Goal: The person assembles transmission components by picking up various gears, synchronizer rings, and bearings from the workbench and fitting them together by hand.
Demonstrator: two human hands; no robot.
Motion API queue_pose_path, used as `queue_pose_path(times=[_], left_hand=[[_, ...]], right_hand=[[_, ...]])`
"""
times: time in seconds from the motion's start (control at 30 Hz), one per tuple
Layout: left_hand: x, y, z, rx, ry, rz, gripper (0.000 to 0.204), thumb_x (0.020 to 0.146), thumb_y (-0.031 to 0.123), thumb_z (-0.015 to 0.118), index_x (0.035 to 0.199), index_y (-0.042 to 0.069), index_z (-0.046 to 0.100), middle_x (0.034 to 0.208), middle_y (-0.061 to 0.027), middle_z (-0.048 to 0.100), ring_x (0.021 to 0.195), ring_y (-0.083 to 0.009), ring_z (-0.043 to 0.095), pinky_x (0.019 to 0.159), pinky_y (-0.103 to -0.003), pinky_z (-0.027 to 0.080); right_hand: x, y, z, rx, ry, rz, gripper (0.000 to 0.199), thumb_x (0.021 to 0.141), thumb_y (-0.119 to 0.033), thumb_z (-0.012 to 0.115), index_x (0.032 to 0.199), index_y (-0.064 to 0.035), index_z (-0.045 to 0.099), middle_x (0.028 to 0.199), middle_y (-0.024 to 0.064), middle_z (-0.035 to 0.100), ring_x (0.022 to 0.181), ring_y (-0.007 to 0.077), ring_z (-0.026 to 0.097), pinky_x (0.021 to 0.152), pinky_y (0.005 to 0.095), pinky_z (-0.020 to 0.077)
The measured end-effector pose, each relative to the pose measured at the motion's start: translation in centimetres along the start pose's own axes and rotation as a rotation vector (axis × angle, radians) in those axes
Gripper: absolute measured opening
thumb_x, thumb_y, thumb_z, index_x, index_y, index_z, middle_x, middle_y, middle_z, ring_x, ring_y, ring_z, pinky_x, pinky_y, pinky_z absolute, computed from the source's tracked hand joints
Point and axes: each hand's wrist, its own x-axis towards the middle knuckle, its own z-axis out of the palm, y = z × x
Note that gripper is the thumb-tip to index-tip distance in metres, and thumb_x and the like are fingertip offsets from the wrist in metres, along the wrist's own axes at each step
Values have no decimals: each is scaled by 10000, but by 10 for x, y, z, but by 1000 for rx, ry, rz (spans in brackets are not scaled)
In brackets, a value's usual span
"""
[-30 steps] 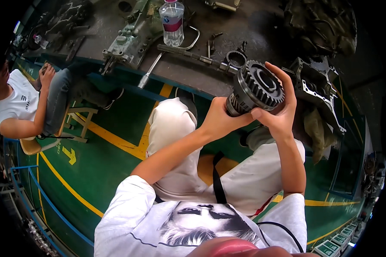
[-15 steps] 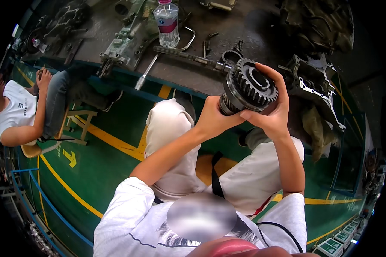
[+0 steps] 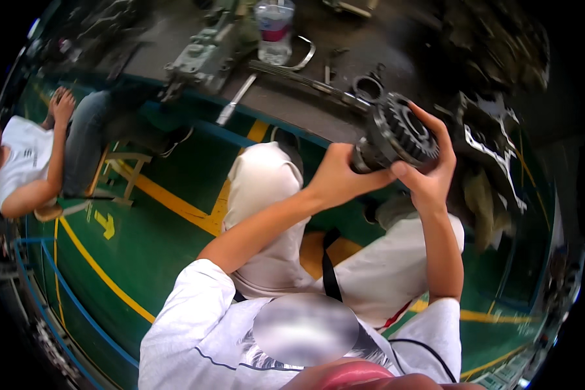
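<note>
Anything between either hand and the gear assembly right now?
Nothing visible. Both hands are already on the gear assembly: the left hand grips its shaft end from below-left, and the right hand wraps the toothed wheel from the right, fingers over the rim. It is held up in the air, clear of the workbench.

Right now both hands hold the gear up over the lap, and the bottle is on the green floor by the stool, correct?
Not quite. The bottle stands on the grey workbench, not on the floor, as the head view shows. The rest holds: the left hand and right hand hold the gear up over the lap.
</note>
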Motion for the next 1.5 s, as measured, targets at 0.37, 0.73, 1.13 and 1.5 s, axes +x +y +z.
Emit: queue_pose_path(times=[0.37, 0.73, 1.13, 1.5], left_hand=[[-3, -11, 8, 18, 46, 41, 259, 727, 193, 777, 822, -26, 678, 694, -24, 644, 683, -47, 555, 633, -246, 476], [0, -17, 7, 67, 45, 84, 260, 730, 188, 785, 809, -25, 659, 696, -16, 633, 664, -43, 510, 619, -241, 461], [-1, -9, 3, 45, 42, 46, 284, 748, 224, 787, 806, -28, 668, 690, -10, 640, 671, -36, 529, 609, -240, 461], [-11, -12, 2, 10, 19, 15, 361, 769, 285, 763, 815, -58, 658, 663, -96, 625, 650, -78, 549, 624, -287, 467]], right_hand=[[-12, 9, -7, -52, 54, 65, 890, 612, -329, 867, 1340, 5, 480, 1222, 121, 584, 1121, 200, 590, 1016, 318, 437], [-11, 8, -2, -56, 43, 13, 968, 598, -343, 896, 1372, -1, 426, 1288, 126, 532, 1177, 219, 559, 1049, 340, 423], [-8, 14, -2, -68, 58, 17, 928, 633, -372, 873, 1365, -1, 441, 1225, 121, 570, 1091, 199, 596, 974, 303, 466], [-26, 19, 18, 191, 105, 143, 952, 703, -312, 834, 1436, -70, 275, 1272, 171, 514, 1119, 360, 595, 978, 479, 499]])
